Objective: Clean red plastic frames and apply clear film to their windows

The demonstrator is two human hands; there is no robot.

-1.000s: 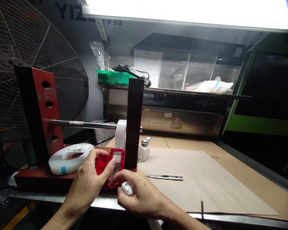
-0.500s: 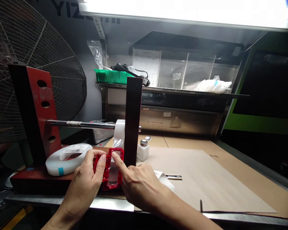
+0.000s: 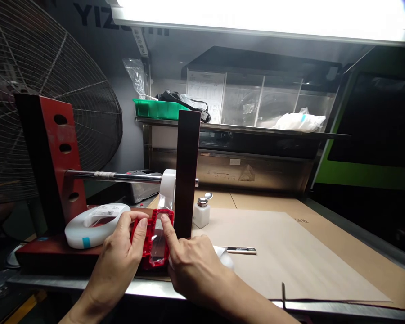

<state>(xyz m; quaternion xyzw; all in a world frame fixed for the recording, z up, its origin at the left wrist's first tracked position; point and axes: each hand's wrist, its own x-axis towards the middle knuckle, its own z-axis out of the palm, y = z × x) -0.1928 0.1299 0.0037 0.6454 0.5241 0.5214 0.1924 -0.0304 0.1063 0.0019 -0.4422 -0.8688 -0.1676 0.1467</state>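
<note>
Steadying the red plastic frame [image 3: 151, 240] at the worktop [image 3: 290, 252] edge, the left hand [image 3: 121, 256] pinches its side while the right hand [image 3: 189, 265] presses a fingertip onto what appears to be clear film; smoothing likely needs even pressure.

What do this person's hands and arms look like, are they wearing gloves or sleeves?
No gloves: both the left hand and the right hand are bare. The forearms are uncovered too, with no sleeve, watch, ring or wristband in view. The fingernails are short and plain.
</note>
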